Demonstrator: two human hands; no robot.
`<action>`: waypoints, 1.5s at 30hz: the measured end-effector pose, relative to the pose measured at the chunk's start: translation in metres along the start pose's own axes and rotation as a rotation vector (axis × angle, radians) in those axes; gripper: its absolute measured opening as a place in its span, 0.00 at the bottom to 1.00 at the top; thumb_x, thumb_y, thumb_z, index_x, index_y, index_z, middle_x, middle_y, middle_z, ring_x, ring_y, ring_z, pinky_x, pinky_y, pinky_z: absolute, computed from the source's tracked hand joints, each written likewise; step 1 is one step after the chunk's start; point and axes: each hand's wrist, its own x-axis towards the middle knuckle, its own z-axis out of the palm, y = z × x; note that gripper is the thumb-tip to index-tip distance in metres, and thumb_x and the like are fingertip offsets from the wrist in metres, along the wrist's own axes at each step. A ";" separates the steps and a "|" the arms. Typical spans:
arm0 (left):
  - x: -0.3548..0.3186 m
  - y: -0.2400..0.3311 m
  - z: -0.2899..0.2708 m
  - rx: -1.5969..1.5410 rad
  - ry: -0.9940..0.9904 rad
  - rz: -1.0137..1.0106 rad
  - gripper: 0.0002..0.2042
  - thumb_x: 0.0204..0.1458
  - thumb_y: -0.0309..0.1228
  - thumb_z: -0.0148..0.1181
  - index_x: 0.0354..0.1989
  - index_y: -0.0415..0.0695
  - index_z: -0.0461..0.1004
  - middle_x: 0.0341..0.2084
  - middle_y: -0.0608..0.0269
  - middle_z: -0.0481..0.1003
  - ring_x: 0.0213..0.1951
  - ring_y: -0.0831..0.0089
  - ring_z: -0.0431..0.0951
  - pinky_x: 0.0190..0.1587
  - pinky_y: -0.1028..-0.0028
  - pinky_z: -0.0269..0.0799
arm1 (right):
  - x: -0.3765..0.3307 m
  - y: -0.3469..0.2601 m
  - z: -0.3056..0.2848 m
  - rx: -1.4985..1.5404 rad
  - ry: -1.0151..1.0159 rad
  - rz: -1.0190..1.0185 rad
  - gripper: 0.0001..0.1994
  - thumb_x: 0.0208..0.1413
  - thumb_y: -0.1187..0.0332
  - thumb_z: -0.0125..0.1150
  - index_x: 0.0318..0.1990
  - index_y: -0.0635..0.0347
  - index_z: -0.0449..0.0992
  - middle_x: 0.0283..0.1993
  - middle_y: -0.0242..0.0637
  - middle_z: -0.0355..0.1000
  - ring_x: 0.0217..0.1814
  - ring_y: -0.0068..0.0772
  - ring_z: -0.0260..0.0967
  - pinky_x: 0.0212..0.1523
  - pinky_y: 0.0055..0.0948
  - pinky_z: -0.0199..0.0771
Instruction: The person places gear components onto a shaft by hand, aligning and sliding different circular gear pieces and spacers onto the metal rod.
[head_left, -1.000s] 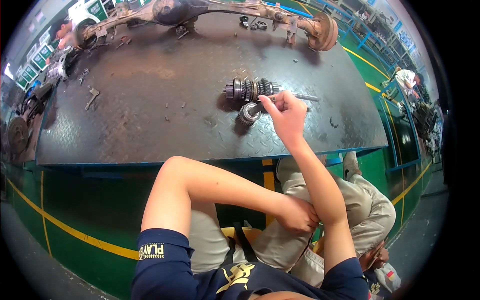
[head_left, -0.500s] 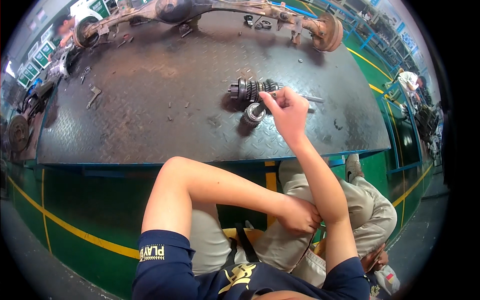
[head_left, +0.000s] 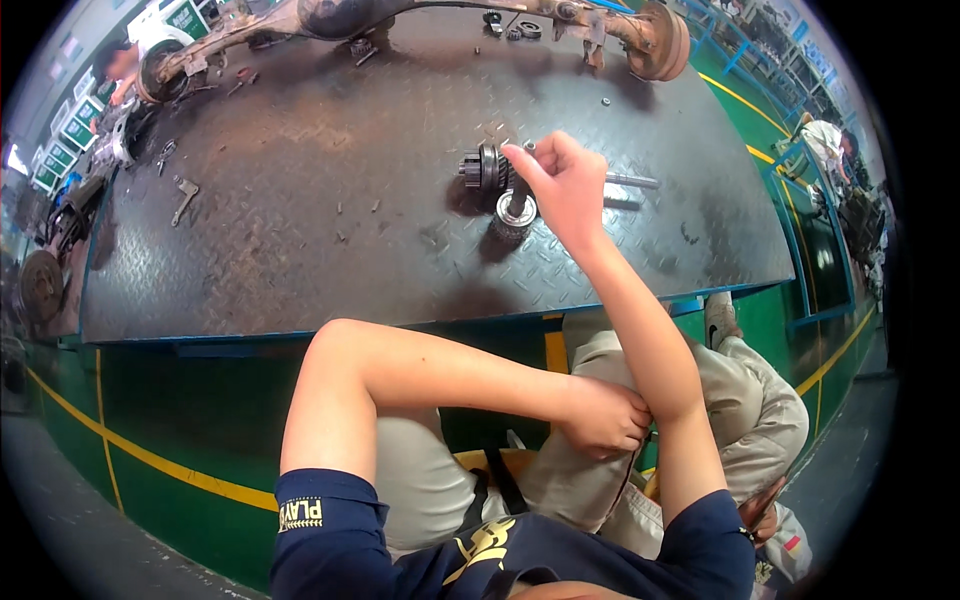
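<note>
My right hand (head_left: 572, 185) is closed, thumb and fingers pinching the upper end of a short dark gear shaft (head_left: 518, 192). The shaft stands nearly upright, with a bearing ring (head_left: 516, 207) and a toothed gear (head_left: 512, 230) at its lower end on the metal tabletop. Just behind it lies a longer gear shaft assembly (head_left: 488, 167), partly hidden by my hand. Its thin rod (head_left: 632, 181) sticks out to the right. Over my lap, my left hand (head_left: 605, 420) rests with curled fingers beside my right elbow; nothing shows in it.
A rusty axle housing (head_left: 350, 15) with a brake drum (head_left: 658, 42) spans the table's far side. Small gears (head_left: 522, 30) lie near it. A flat metal bracket (head_left: 184, 200) is at the left. Another person (head_left: 825, 150) is at the far right.
My right hand has risen slightly, and the short gear shaft in it has tipped from slanting to nearly upright. My left hand stays by my right elbow. The view has shifted a little.
</note>
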 end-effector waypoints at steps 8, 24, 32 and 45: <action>-0.012 -0.003 -0.005 -0.008 0.027 -0.031 0.13 0.42 0.38 0.60 0.31 0.41 0.74 0.32 0.57 0.76 0.44 0.60 0.74 0.59 0.63 0.62 | 0.014 0.010 0.029 0.035 0.024 -0.042 0.17 0.48 0.63 0.74 0.22 0.65 0.72 0.15 0.31 0.65 0.17 0.19 0.57 0.20 0.23 0.59; -0.028 0.003 -0.015 -0.028 -0.060 -0.123 0.16 0.46 0.38 0.60 0.37 0.37 0.74 0.41 0.53 0.77 0.50 0.57 0.73 0.57 0.62 0.64 | 0.028 0.026 0.031 0.019 0.086 0.072 0.16 0.51 0.65 0.70 0.24 0.68 0.72 0.17 0.40 0.69 0.18 0.28 0.65 0.24 0.29 0.66; -0.021 -0.001 -0.012 -0.010 -0.042 -0.101 0.16 0.45 0.37 0.61 0.37 0.38 0.75 0.39 0.53 0.78 0.49 0.57 0.74 0.58 0.62 0.63 | 0.028 0.048 0.020 0.022 0.179 0.084 0.17 0.51 0.67 0.69 0.21 0.66 0.67 0.14 0.35 0.62 0.17 0.22 0.54 0.20 0.29 0.58; -0.004 -0.011 0.007 -0.019 -0.055 -0.033 0.18 0.45 0.39 0.62 0.39 0.37 0.75 0.38 0.52 0.76 0.47 0.56 0.74 0.60 0.60 0.61 | 0.012 0.056 -0.004 -0.063 0.191 0.031 0.17 0.51 0.69 0.66 0.21 0.65 0.62 0.15 0.38 0.61 0.16 0.30 0.55 0.21 0.33 0.57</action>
